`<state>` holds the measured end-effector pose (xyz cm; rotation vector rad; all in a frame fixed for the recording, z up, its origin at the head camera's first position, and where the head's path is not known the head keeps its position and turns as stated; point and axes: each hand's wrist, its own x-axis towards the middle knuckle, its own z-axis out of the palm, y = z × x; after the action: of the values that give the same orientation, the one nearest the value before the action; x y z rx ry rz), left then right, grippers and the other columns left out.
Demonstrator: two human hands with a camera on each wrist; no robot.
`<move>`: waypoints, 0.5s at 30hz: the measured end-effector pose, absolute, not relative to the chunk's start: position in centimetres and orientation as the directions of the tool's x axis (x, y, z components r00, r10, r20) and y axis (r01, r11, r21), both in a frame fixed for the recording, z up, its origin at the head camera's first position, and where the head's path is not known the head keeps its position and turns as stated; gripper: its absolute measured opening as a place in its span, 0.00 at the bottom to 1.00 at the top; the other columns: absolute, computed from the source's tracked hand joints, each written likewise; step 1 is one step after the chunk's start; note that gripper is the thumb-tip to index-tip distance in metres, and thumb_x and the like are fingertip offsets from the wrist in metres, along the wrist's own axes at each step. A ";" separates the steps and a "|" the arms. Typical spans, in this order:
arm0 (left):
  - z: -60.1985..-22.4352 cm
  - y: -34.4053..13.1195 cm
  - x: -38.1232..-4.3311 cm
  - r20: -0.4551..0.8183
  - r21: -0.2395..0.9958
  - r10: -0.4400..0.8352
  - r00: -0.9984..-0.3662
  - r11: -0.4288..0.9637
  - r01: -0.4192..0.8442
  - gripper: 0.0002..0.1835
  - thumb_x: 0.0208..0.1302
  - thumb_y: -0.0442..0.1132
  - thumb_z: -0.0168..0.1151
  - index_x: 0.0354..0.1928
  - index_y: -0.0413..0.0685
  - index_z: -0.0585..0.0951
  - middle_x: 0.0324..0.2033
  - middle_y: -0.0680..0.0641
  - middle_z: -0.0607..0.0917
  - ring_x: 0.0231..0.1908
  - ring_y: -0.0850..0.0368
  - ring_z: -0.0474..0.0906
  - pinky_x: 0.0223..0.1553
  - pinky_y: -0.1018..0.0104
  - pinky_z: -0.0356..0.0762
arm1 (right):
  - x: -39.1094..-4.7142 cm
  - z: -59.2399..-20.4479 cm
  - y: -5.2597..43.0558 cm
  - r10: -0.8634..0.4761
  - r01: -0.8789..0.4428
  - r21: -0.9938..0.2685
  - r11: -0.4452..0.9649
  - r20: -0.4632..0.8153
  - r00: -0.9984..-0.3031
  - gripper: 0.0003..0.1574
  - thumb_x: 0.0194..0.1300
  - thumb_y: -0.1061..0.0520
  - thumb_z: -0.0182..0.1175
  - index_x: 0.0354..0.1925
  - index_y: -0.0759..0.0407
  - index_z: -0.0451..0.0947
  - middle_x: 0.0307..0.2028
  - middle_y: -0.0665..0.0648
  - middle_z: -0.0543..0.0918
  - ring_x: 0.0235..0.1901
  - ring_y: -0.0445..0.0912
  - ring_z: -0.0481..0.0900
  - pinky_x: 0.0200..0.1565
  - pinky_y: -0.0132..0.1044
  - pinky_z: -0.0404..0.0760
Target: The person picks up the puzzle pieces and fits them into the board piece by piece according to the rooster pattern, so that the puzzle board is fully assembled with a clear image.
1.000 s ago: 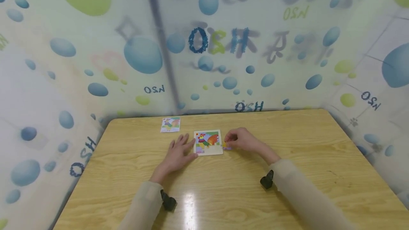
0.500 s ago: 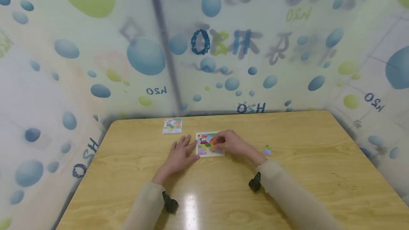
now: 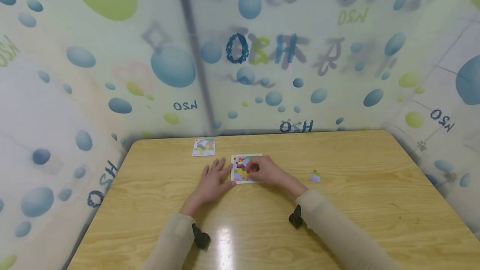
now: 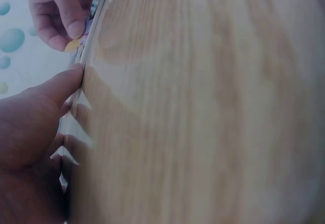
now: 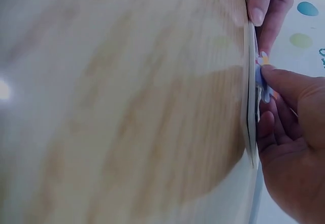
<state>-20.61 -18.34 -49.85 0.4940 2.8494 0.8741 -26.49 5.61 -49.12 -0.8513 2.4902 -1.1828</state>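
Note:
In the head view, a small square jigsaw puzzle (image 3: 239, 171) with a rooster picture lies in a pale tray on the table, its right part hidden by my right hand (image 3: 268, 171). That hand pinches a puzzle piece (image 5: 266, 89) between thumb and fingers; the right wrist view shows it tilted just above the tray. Yellow and purple show on the same piece (image 4: 73, 44) in the left wrist view. My left hand (image 3: 211, 184) lies with its fingers spread at the tray's left side, thumb and a fingertip touching the edge.
One loose puzzle piece (image 3: 315, 176) lies on the wooden table (image 3: 360, 203) to the right of my right hand. A printed rooster card (image 3: 204, 147) is behind my left hand, near the back edge. A patterned wall (image 3: 232, 86) rises directly behind the table.
My right hand has moved left from beside the tray to over the puzzle, carrying a piece. The loose piece at the right has come into view. My left hand stays at the tray edge.

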 end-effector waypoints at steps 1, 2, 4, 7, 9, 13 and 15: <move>-49.8 -18.3 -20.6 -0.022 0.562 0.341 -0.940 0.782 0.271 0.35 0.73 0.51 0.62 0.75 0.43 0.68 0.78 0.34 0.54 0.78 0.36 0.41 0.74 0.35 0.32 | -26.5 -49.1 5.5 -0.605 -0.403 -0.768 0.497 0.026 -0.796 0.07 0.62 0.67 0.70 0.39 0.60 0.85 0.30 0.48 0.81 0.30 0.41 0.76 0.36 0.32 0.78; -49.8 -18.3 -20.6 -0.024 0.562 0.339 -0.940 0.783 0.268 0.35 0.73 0.52 0.62 0.75 0.44 0.68 0.78 0.34 0.54 0.78 0.36 0.41 0.74 0.35 0.32 | -26.5 -49.2 5.5 -0.607 -0.411 -0.767 0.493 0.035 -0.794 0.07 0.62 0.67 0.71 0.39 0.61 0.85 0.30 0.49 0.81 0.30 0.40 0.76 0.36 0.33 0.78; -49.7 -18.3 -20.7 -0.029 0.561 0.338 -0.941 0.785 0.264 0.35 0.73 0.52 0.62 0.75 0.44 0.68 0.78 0.35 0.54 0.79 0.36 0.41 0.75 0.36 0.31 | -26.5 -49.3 5.4 -0.609 -0.425 -0.763 0.488 0.051 -0.792 0.07 0.61 0.67 0.71 0.39 0.62 0.85 0.30 0.49 0.82 0.30 0.40 0.76 0.35 0.33 0.78; -49.7 -18.3 -20.6 -0.031 0.562 0.338 -0.940 0.784 0.264 0.35 0.73 0.52 0.63 0.75 0.44 0.68 0.78 0.35 0.54 0.79 0.36 0.41 0.74 0.35 0.32 | -26.5 -49.5 5.3 -0.612 -0.438 -0.756 0.486 0.063 -0.788 0.06 0.62 0.66 0.71 0.39 0.63 0.85 0.30 0.50 0.82 0.30 0.40 0.76 0.35 0.33 0.78; -49.7 -18.3 -20.6 -0.030 0.562 0.339 -0.940 0.783 0.265 0.35 0.73 0.51 0.63 0.75 0.44 0.68 0.78 0.34 0.54 0.79 0.36 0.41 0.74 0.35 0.32 | -26.5 -49.7 5.2 -0.613 -0.443 -0.749 0.492 0.062 -0.787 0.05 0.62 0.65 0.71 0.39 0.62 0.86 0.31 0.49 0.81 0.30 0.39 0.75 0.35 0.32 0.77; -49.7 -18.3 -20.6 -0.030 0.565 0.340 -0.940 0.782 0.265 0.35 0.73 0.51 0.63 0.75 0.43 0.68 0.78 0.34 0.54 0.79 0.36 0.41 0.74 0.34 0.32 | -26.6 -49.9 5.1 -0.617 -0.450 -0.742 0.497 0.062 -0.784 0.05 0.63 0.65 0.71 0.39 0.62 0.86 0.32 0.50 0.81 0.31 0.39 0.75 0.35 0.32 0.78; -49.7 -18.3 -20.6 -0.030 0.566 0.338 -0.940 0.781 0.263 0.35 0.73 0.50 0.63 0.75 0.43 0.68 0.78 0.34 0.54 0.79 0.36 0.41 0.74 0.34 0.32 | -26.7 -49.9 5.1 -0.619 -0.447 -0.741 0.500 0.055 -0.784 0.05 0.64 0.64 0.71 0.39 0.62 0.86 0.32 0.50 0.81 0.31 0.40 0.75 0.36 0.33 0.78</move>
<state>-20.62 -18.35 -49.74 0.4821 2.8412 0.8739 -26.66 5.09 -49.92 -0.9119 2.5263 -1.1525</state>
